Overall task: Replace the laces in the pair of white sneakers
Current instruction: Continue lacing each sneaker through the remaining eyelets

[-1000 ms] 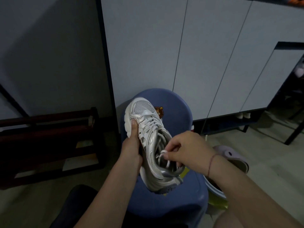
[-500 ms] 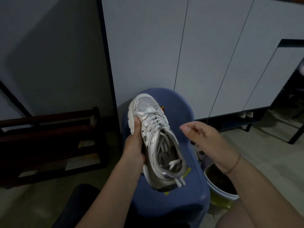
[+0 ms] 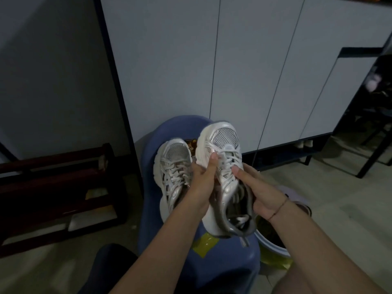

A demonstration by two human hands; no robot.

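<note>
Two white and silver sneakers are held side by side over a blue stool (image 3: 180, 128), toes pointing away from me. The sneaker on the right (image 3: 224, 145) is held between both hands. My left hand (image 3: 201, 185) grips its left side with the thumb up by the laces. My right hand (image 3: 261, 194) grips its right side near the collar. White lace ends lie inside its opening. The sneaker on the left (image 3: 171, 166) is laced and sits against the back of my left hand; what supports it is hidden.
A yellow wrapper (image 3: 204, 245) lies on the stool seat. To the right, on the floor, stand a white bin (image 3: 273, 242) and a pale clog (image 3: 297, 194). A dark wooden rack (image 3: 53, 187) stands at the left. White cabinet doors (image 3: 233, 71) rise behind the stool.
A second sneaker has come into view to the left of my left hand. My right hand, held out to the right half a second ago, now grips the sneaker on the right.
</note>
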